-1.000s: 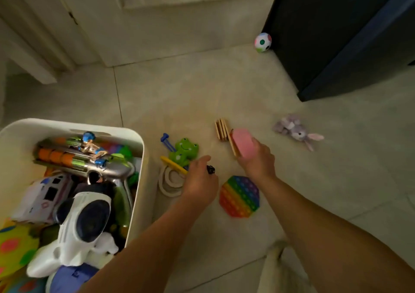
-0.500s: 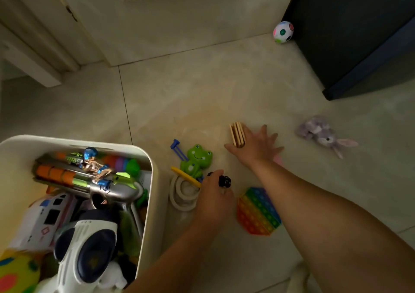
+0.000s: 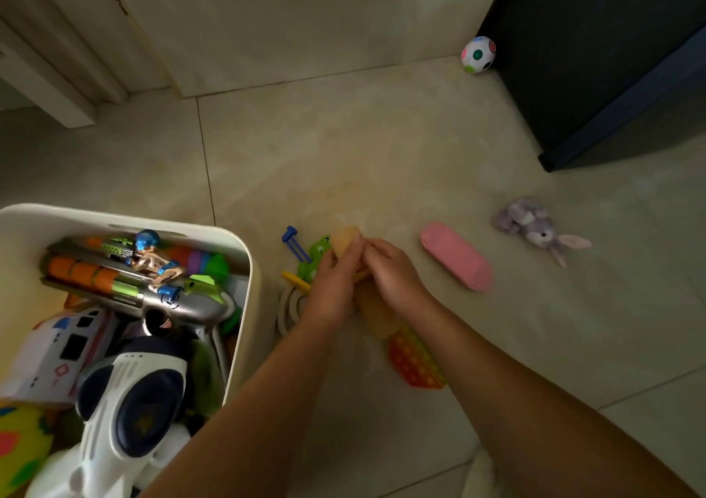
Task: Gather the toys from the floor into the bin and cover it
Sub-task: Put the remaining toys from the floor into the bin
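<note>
We now have the flat tan wooden sticks (image 3: 345,243) off the floor, both our left hand (image 3: 332,287) and right hand (image 3: 393,274) clenched on them, just at 3 o'clock of the white plastic bin (image 3: 244,268). The pink oval pad (image 3: 456,256), dropped, lies at 3 o'clock, still to gather.

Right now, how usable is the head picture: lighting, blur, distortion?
Head view: dim and warm-toned, no glare; the dark cabinet shows almost no detail. Motion blur smears both hands, left hand and right hand, and the wooden pieces they hold. The pink toy looks soft. Wide-angle bending curves the bin rim and floor lines.
</note>
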A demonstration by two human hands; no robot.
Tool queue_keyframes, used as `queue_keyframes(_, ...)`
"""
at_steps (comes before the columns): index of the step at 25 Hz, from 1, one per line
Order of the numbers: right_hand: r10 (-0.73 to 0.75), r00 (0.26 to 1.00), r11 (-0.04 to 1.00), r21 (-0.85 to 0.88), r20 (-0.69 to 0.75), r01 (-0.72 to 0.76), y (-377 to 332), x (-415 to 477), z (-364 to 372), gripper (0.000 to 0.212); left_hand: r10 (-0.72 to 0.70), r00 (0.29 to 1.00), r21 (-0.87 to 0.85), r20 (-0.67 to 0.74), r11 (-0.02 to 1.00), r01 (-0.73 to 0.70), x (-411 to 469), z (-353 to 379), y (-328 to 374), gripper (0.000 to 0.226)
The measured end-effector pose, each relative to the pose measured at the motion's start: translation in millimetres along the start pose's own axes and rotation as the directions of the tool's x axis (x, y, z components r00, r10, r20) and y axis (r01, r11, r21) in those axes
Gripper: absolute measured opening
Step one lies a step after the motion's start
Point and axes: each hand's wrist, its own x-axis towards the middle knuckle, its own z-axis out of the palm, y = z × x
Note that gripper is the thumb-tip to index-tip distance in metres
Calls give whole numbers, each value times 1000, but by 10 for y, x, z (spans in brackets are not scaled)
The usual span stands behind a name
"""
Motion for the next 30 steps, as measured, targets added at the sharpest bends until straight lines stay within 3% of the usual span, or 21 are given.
queue_keyframes(2, -19, 1000, 997, -79, 23, 21, -30, -33, -16, 43, -3, 1000, -19, 0, 1000, 3, -16, -20, -50, 38)
queue_keyframes(3, -56, 998, 988, -143, -35, 50, -13, -18, -49, 49, -3, 1000, -7, -17, 1000, 3, -12, -37, -88, 26)
queue_keyframes(5, -171, 956, 911, -407, -239, 61, 151, 127, -258, 37, -19, 999, 11, -43, 1000, 19, -3, -66, -151, 26)
queue_keyframes(6, -166, 945, 816, -577, -283, -29, 252, 185, -427, 36, -35, 998, -9, -56, 999, 35, -22, -63, -153, 30)
queue_keyframes(7, -97, 953, 716, -686, -287, -133, 373, 225, -626, 53, -47, 997, -36, -68, 998, 45, -37, -59, -146, 33)
queue_keyframes(9, 69, 961, 611, -750, -269, -254, 608, 219, -930, 76, -84, 994, -111, -69, 991, 76, -74, -50, -124, 33)
queue_keyframes(12, -30, 971, 571, -801, -236, -177, 850, 144, -1023, 58, -138, 989, -92, -46, 987, 134, -146, -53, -98, 25)
queue_keyframes(13, -84, 966, 638, -757, -246, -138, 825, 97, -988, 49, -147, 988, -57, -38, 988, 144, -162, -56, -97, 26)
queue_keyframes(14, -98, 954, 770, -628, -284, -108, 734, 46, -937, 38, -149, 988, -24, -35, 989, 148, -179, -52, -92, 28)
queue_keyframes(15, -54, 950, 906, -415, -306, -82, 622, -5, -881, 26, -145, 989, 1, -26, 989, 145, -197, -43, -80, 28)
queue_keyframes(16, 27, 967, 975, -207, -252, -81, 492, -54, -833, 16, -131, 991, 11, -18, 991, 132, -213, -36, -66, 27)
queue_keyframes(18, 147, 989, 989, -1, -33, -148, 219, -144, -757, 15, -91, 996, 45, -6, 995, 91, -243, -38, -40, 24)
queue_keyframes(21, 177, 957, 984, -22, 230, -177, 62, -275, -615, 26, -61, 998, 64, 28, 996, 59, -340, -76, 0, 22)
queue_keyframes(25, 224, 904, 960, 79, 363, -270, 111, -367, -573, 42, -52, 999, 49, -9, 997, 52, -473, -163, -29, 22)
queue_keyframes(27, 251, 957, 967, 17, 144, -256, 209, -317, -679, 52, -30, 999, 60, -26, 998, 31, -546, -201, -52, 23)
queue_keyframes(28, 237, 969, 953, -178, -64, -245, 315, -281, -749, 49, -21, 999, 64, -25, 998, 23, -589, -211, -55, 27)
queue_keyframes(29, 221, 951, 858, -421, -219, -296, 438, -289, -797, 55, -11, 1000, 71, -22, 997, 13, -637, -228, -51, 29)
queue_keyframes(30, 223, 937, 752, -564, -270, -342, 579, -343, -813, 69, -2, 1000, 75, -18, 997, 3, -685, -236, -41, 30)
